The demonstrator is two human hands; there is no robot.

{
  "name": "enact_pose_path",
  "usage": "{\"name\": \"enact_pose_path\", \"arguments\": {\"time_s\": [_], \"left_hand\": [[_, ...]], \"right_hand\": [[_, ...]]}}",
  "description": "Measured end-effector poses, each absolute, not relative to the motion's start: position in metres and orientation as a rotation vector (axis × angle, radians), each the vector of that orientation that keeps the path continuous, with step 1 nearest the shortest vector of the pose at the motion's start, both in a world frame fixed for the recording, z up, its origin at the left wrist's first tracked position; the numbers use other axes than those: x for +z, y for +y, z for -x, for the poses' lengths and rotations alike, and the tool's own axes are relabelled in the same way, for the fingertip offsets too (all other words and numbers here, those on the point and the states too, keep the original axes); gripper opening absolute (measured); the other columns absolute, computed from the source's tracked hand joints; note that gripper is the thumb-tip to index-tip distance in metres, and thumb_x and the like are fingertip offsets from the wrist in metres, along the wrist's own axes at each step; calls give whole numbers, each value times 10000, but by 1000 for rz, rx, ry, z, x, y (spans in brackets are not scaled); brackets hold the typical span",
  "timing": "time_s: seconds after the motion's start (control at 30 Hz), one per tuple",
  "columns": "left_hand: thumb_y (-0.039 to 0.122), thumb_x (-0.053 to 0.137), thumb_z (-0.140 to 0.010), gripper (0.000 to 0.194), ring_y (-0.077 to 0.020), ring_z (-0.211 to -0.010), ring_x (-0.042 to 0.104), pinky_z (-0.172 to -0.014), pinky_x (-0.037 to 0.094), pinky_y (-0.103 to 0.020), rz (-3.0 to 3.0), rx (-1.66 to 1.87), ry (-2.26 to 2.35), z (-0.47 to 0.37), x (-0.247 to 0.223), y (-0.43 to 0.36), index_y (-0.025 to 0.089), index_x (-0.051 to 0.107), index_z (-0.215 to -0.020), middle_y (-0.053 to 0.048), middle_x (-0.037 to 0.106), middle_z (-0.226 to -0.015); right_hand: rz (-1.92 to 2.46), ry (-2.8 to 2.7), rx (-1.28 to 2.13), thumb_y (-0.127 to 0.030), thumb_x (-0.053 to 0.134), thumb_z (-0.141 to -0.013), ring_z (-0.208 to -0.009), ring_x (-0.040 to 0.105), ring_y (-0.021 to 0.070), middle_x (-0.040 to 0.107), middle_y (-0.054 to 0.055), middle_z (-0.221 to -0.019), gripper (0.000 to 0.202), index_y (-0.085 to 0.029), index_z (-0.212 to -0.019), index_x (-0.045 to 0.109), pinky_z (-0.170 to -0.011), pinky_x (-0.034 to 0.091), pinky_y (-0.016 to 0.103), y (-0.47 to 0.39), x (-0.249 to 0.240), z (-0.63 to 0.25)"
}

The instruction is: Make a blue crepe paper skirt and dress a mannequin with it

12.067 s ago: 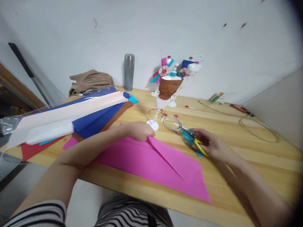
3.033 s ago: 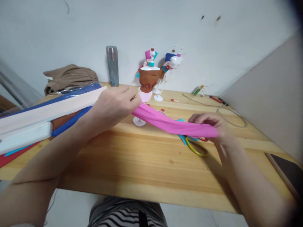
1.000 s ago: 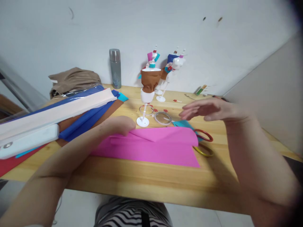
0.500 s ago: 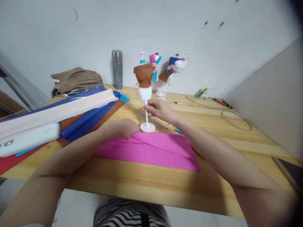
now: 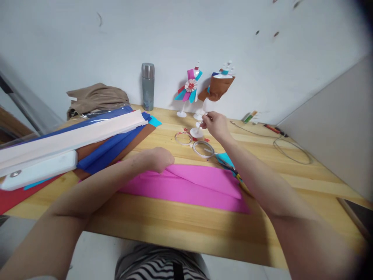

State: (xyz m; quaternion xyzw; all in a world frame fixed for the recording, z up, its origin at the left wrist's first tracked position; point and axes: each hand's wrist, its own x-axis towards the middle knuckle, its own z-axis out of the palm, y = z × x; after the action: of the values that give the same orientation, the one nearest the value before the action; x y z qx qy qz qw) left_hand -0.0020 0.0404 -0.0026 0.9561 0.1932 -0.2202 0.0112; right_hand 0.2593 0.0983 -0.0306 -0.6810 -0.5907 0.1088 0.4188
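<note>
Pink fabric [image 5: 182,190], folded over — left hand [image 5: 160,159], grip unclear; right fingers [image 5: 205,118] pinch white stem [image 5: 199,125].

At eleven o'clock from the middle of my view I see a grey thermos [image 5: 148,87] standing upright near the pale wall [image 5: 175,31]. A crumpled brown cloth [image 5: 100,97] lies at ten, a white slab [image 5: 48,168] with a round metallic spot at nine. At two I have a small green-and-orange item [image 5: 250,116]; at three, a looped cable [image 5: 258,135] by a red-and-black tool [image 5: 272,128]; at four, a dark flat device [image 5: 357,214].
</note>
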Motion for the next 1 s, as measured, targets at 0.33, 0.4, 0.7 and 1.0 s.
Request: {"name": "enact_pose_path", "arguments": {"time_s": [0.33,0.4,0.7,1.0], "left_hand": [[20,560,-746,371,-277,-876,712,-651,477,-320,-2946,-794,552,3,-2,41,112,751,-1050,-151,765,-990],[56,574,-776,374,-281,-931,713,-677,481,-317,-2914,-804,560,2,-1,41,107,731,-1113,-157,760,-1036],[391,784,-783,455,-271,-920,712,-699,494,-301,-2872,-788,591,-1,4,33,134,698,-1149,-137,758,-1044],[41,526,-882,261,-256,-887,726,-598,442,-307,-3030,-479,527,-2,-11,21,118,721,-1036,-118,766,-1019]], "right_hand": [[1814,-1450,294,-262,503,-927,-681,676,192,712,69,-696,230,-207,-706,536,-782,512,342,104,-50,-274],[1825,-1469,327,-262,503,-930,-680,666,190,707,74,-697,236,-203,-706,547,-782,502,344,102,-50,-274],[1856,-1570,307,-298,591,-855,-738,583,217,662,81,-692,140,-208,-748,590,-756,443,363,69,-46,-275],[1474,-2347,864,-346,643,-838,-674,591,161,702,29,-759,199,-169,-870,729,-631,422,279,-19,-31,-220]]}}
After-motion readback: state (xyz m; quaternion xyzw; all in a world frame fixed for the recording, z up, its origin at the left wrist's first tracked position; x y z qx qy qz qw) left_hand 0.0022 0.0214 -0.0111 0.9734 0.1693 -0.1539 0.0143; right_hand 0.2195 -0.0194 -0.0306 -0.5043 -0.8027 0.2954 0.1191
